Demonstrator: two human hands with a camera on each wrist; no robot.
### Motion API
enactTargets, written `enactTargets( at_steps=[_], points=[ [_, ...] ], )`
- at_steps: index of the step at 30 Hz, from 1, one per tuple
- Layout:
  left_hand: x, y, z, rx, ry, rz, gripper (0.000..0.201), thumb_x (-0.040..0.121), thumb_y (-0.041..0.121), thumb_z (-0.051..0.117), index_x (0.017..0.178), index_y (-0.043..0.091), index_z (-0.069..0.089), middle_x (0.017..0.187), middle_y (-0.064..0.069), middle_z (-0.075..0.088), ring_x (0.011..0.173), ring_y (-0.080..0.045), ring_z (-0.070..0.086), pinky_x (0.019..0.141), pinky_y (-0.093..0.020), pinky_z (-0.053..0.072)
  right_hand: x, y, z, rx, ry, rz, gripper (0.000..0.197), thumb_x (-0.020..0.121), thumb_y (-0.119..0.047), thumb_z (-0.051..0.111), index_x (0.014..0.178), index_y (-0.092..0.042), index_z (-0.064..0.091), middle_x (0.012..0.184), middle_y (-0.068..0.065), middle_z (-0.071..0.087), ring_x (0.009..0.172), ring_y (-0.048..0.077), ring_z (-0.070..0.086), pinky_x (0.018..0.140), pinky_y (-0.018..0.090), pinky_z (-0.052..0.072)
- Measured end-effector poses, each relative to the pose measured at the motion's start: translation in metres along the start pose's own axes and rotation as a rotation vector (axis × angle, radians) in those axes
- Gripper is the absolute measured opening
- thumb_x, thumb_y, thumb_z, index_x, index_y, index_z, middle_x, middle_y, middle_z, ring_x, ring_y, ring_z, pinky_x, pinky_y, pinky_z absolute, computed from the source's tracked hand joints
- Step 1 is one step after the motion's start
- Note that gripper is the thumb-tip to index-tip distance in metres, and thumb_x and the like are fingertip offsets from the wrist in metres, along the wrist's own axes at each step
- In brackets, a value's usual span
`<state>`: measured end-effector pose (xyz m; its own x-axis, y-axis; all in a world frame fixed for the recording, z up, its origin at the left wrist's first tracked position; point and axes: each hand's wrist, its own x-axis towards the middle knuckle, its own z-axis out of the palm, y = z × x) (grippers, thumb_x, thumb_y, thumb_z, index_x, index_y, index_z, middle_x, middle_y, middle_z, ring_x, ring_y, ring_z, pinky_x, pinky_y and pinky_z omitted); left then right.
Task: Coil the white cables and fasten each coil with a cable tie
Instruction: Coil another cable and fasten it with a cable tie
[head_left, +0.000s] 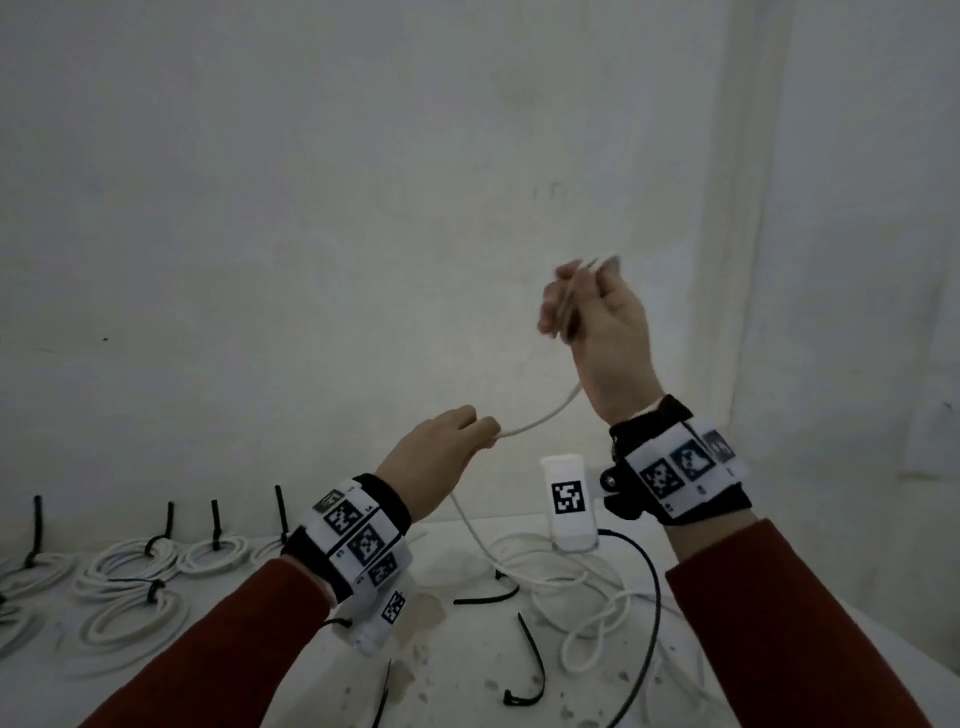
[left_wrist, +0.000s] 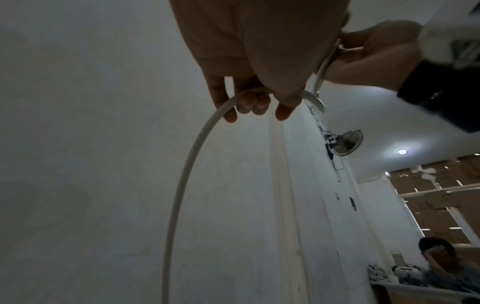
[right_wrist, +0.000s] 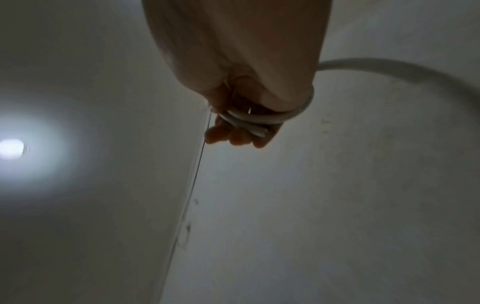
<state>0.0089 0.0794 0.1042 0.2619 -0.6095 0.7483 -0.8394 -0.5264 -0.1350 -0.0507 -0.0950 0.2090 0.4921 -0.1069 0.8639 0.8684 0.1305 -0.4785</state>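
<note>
— Where is the white cable (head_left: 540, 422)?

— At mid-frame in the head view, it sags between both hands. The right hand (head_left: 602, 332), raised right of centre, curls its fingers (right_wrist: 233, 137) round a few turns of it. The left hand (head_left: 441, 457), lower, closes on the same cable, which drops to the loose tangle on the table (head_left: 457, 670).

— And the rest?

— Tied coils (head_left: 130, 577) lie at lower left (black ties upright); loose cable ties (head_left: 535, 670) are scattered at bottom centre.

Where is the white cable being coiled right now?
In the head view the white cable hangs in the air right of centre, spanning from the left hand up to the right hand, above the table.
</note>
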Motion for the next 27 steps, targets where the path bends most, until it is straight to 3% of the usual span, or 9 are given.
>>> enactTargets(
  at_steps=[2, 6, 10, 12, 15, 18, 21, 24, 27],
  points=[
    [0.004, 0.003, -0.005, 0.017, -0.003, 0.012, 0.015, 0.092, 0.027, 0.027, 0.095, 0.022, 0.042, 0.080, -0.007, 0.051, 0.062, -0.022, 0.046, 0.051, -0.034, 0.041, -0.006, 0.006, -0.001, -0.442, -0.167, -0.009, 0.019, 0.102, -0.011, 0.038, 0.088, -0.011, 0.050, 0.069, 0.003, 0.060, 0.054, 0.021, 0.055, 0.055, 0.031, 0.048],
    [0.010, -0.003, -0.016, 0.049, 0.035, 0.019, 0.016, 0.092, 0.032, 0.031, 0.096, 0.023, 0.044, 0.080, -0.004, 0.047, 0.064, -0.014, 0.038, 0.051, -0.030, 0.036, -0.018, 0.009, -0.007, -1.231, -0.654, 0.092, 0.013, 0.100, -0.019, 0.042, 0.088, -0.019, 0.048, 0.075, -0.006, 0.066, 0.066, 0.015, 0.059, 0.065, 0.035, 0.048],
    [0.017, -0.013, -0.026, -0.047, 0.106, -0.011, 0.036, 0.094, 0.038, 0.034, 0.095, 0.012, 0.058, 0.081, -0.004, 0.050, 0.065, -0.016, 0.046, 0.057, -0.032, 0.042, -0.025, -0.002, -0.011, -1.337, -0.804, 0.214, 0.022, 0.103, -0.028, 0.036, 0.085, -0.020, 0.047, 0.074, -0.004, 0.058, 0.072, 0.019, 0.053, 0.069, 0.038, 0.043],
    [0.020, -0.011, -0.029, -0.082, 0.133, 0.003, 0.039, 0.095, 0.038, 0.035, 0.095, 0.007, 0.060, 0.081, -0.003, 0.052, 0.067, -0.017, 0.049, 0.061, -0.027, 0.041, -0.028, -0.009, -0.010, -1.385, -0.826, 0.210, 0.038, 0.103, -0.040, 0.027, 0.086, -0.018, 0.053, 0.071, -0.011, 0.053, 0.070, 0.013, 0.051, 0.068, 0.034, 0.039],
    [0.028, -0.006, -0.035, -0.216, 0.165, -0.050, 0.031, 0.095, 0.037, 0.046, 0.097, 0.008, 0.055, 0.078, 0.006, 0.051, 0.068, -0.004, 0.045, 0.064, -0.013, 0.037, -0.029, -0.013, -0.011, -1.440, -0.834, 0.147, 0.070, 0.092, -0.062, 0.014, 0.080, -0.008, 0.058, 0.067, -0.003, 0.058, 0.067, 0.014, 0.055, 0.069, 0.035, 0.042],
    [0.035, 0.001, -0.035, -0.310, 0.142, -0.117, 0.020, 0.096, 0.025, 0.050, 0.107, 0.009, 0.052, 0.070, 0.011, 0.046, 0.066, 0.001, 0.047, 0.063, -0.011, 0.036, -0.027, -0.015, -0.016, -1.310, -0.792, 0.168, 0.068, 0.095, -0.057, 0.020, 0.065, -0.005, 0.051, 0.060, 0.002, 0.052, 0.057, 0.011, 0.051, 0.062, 0.030, 0.041],
    [0.041, 0.006, -0.030, -0.359, 0.164, -0.102, 0.021, 0.097, 0.024, 0.046, 0.110, 0.009, 0.053, 0.068, 0.011, 0.045, 0.063, 0.000, 0.046, 0.063, -0.011, 0.036, -0.026, -0.016, -0.025, -0.821, -0.713, 0.360, 0.059, 0.101, -0.041, 0.037, 0.049, -0.015, 0.036, 0.048, -0.002, 0.033, 0.039, 0.007, 0.031, 0.047, 0.016, 0.026],
    [0.046, 0.006, -0.025, -0.456, 0.227, -0.117, 0.023, 0.098, 0.026, 0.036, 0.097, 0.014, 0.056, 0.068, 0.009, 0.047, 0.060, -0.002, 0.046, 0.059, -0.011, 0.036, -0.027, -0.015, -0.033, -0.232, -0.575, 0.621, 0.051, 0.093, -0.041, 0.040, 0.046, -0.022, 0.034, 0.040, -0.006, 0.021, 0.035, 0.010, 0.014, 0.041, 0.022, 0.012],
    [0.053, 0.010, -0.018, -0.598, 0.237, -0.156, 0.021, 0.100, 0.025, 0.032, 0.089, 0.027, 0.051, 0.069, -0.004, 0.046, 0.057, -0.008, 0.043, 0.058, -0.017, 0.045, -0.028, -0.019, -0.036, 0.115, -0.536, 0.738, 0.050, 0.094, -0.042, 0.034, 0.047, -0.024, 0.031, 0.037, -0.008, 0.012, 0.033, 0.014, 0.006, 0.041, 0.027, 0.009]
  ],
)
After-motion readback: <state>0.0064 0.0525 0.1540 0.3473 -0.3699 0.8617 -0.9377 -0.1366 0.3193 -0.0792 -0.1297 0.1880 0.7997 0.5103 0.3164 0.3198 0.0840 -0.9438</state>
